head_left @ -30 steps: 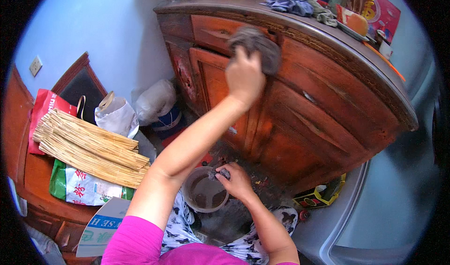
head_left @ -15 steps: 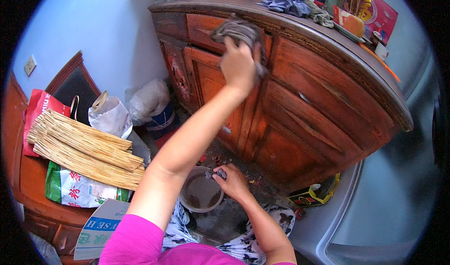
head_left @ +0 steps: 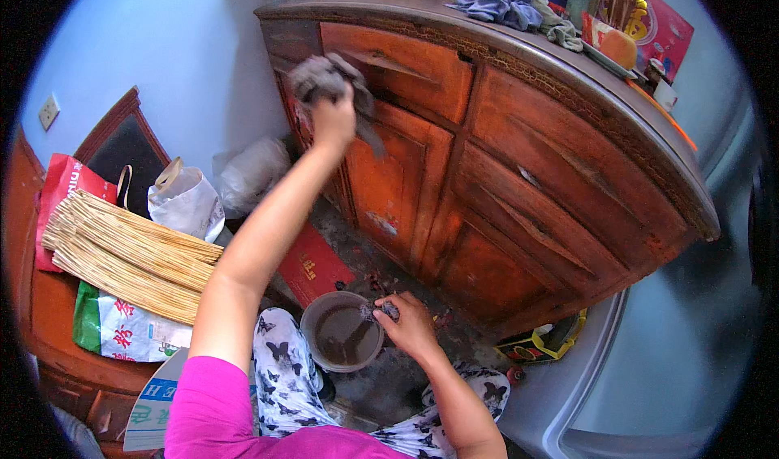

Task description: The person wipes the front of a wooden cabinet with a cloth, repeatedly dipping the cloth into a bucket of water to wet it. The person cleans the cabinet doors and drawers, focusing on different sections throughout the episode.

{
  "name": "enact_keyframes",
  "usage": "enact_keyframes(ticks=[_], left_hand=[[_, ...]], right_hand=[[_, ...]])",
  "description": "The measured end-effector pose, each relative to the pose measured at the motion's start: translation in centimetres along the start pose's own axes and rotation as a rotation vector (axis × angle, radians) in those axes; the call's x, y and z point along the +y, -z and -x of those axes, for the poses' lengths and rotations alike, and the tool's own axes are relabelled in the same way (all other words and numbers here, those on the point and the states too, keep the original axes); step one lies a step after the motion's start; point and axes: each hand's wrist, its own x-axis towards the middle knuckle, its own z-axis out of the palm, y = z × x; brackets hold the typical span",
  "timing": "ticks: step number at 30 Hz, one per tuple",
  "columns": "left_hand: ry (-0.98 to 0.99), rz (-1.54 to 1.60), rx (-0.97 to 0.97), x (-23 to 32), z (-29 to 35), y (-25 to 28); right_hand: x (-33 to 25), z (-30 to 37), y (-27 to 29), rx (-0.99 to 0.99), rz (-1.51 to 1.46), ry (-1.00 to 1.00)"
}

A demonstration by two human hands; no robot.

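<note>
My left hand [head_left: 334, 122] is stretched up to the far left of a reddish-brown wooden cabinet [head_left: 398, 146]. It grips a bunched grey cloth [head_left: 326, 77] against the cabinet front, near the left end of the drawer; a loose end of the cloth hangs down. Lower down, my right hand [head_left: 414, 329] pinches a dark, wiry scouring pad [head_left: 381, 310] at the right rim of a round pale bucket [head_left: 305, 334]. Murky brownish water is in the bucket, which stands on the floor before my knees.
Bundled straw-coloured sticks [head_left: 130, 252] lie at left over bags on a wooden chair [head_left: 57, 329]. A red box [head_left: 312, 264] is on the floor by the cabinet. Blue-grey cloths [head_left: 499, 3] and a plate with food rest on the cabinet top. A yellow-black open box [head_left: 552, 339] stands at right.
My left hand has swept the grey cloth leftward and slightly down across the cabinet front. The red box on the floor has come into view. My right hand stays beside the bucket with the scouring pad.
</note>
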Motion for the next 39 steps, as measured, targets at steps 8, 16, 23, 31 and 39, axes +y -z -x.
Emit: enact_keyframes(ticks=[8,16,23,31,39], left_hand=[[0.2,-0.162,0.141,-3.1,-6.7,-1.8],[-0.244,-0.09,-0.068,7.3,11.8,-8.1],[-0.402,0.1,-0.441,7.8,15.8,-5.8],[0.127,-0.102,0.02,3.4,2.9,-2.6],[-0.291,-0.174,-0.194,8.0,12.5,-6.8]], right_hand=[[-0.8,1.2,-0.9,0.018,-0.033,0.192],[-2.6,1.1,-1.2,-0.067,0.022,0.215],[-0.9,0.2,-1.6,-0.045,0.133,0.184],[-0.8,1.3,-0.7,-0.015,0.028,0.141],[-0.5,0.9,-1.9,-0.109,0.027,0.153]])
